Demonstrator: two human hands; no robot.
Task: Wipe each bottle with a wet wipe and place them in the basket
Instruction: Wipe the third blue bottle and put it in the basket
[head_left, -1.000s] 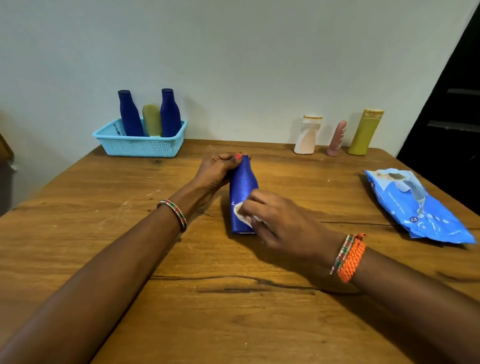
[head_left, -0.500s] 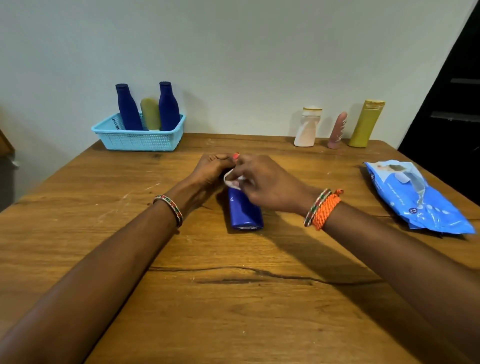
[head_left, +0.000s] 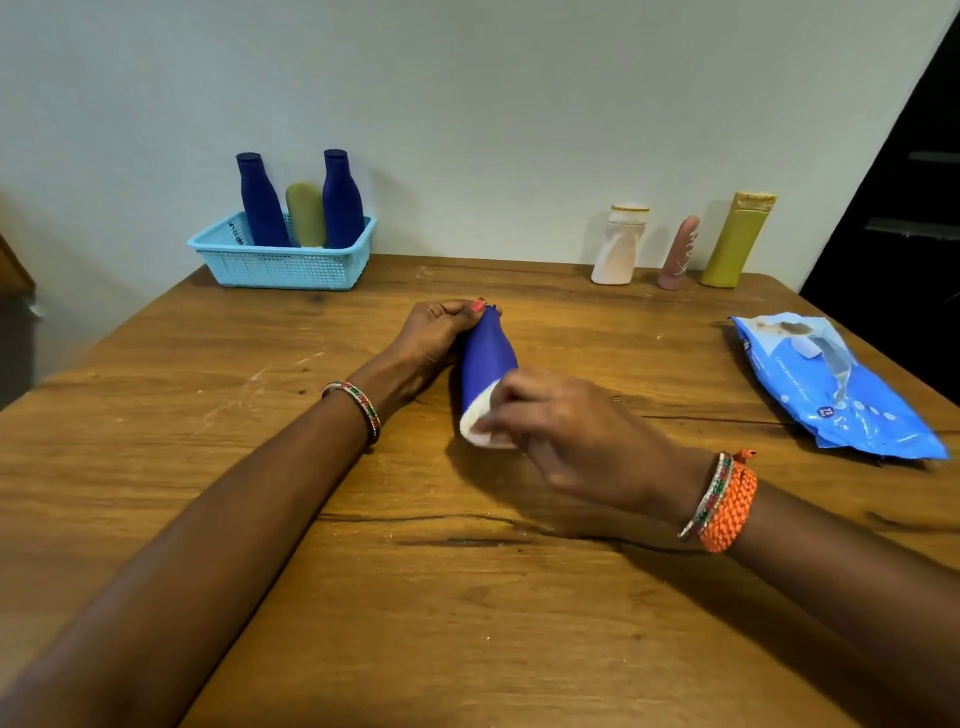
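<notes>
Wipes pack at right of frame, blue, white print too small to read; no legible label on any bottle. Basket, light blue, upper left by the wall, holds three upright bottles: two dark blue with an olive one between. Upper right on table, in a row: white bottle, pink bottle, olive-yellow bottle. Centre frame: blue bottle lying on the table, cap end away. Left hand grips its cap end, fingers curled round. Right hand pinches white wipe against the bottle's near end, fingers curled. Beaded bracelets on both wrists, orange cord on right.
</notes>
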